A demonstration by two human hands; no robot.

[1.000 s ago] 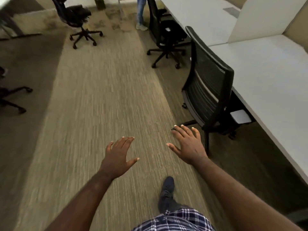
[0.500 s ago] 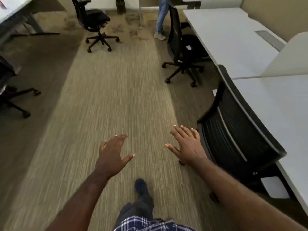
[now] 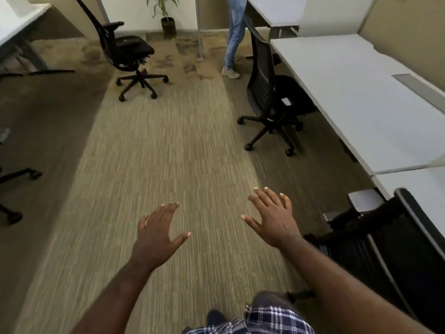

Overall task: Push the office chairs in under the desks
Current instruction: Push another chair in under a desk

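My left hand [image 3: 157,233] and my right hand [image 3: 273,216] hover palm-down over the carpet aisle, fingers spread, holding nothing. A black mesh chair [image 3: 385,249] sits tucked at the near white desk [image 3: 423,189] by my right arm. Ahead on the right, a second black chair [image 3: 263,92] stands slightly out from the long white desk [image 3: 349,92]. A third black chair [image 3: 125,51] stands alone in the aisle at the far left, away from any desk.
A person in jeans [image 3: 233,37] stands at the far end of the aisle beside a metal post. A potted plant [image 3: 166,22] is at the back wall. Another desk [image 3: 16,22] and chair wheels [image 3: 14,189] line the left side.
I have walked forward along the aisle. The near chair has slid from ahead to beside and behind my right arm, and the far chairs have come closer. Both hands stay open.
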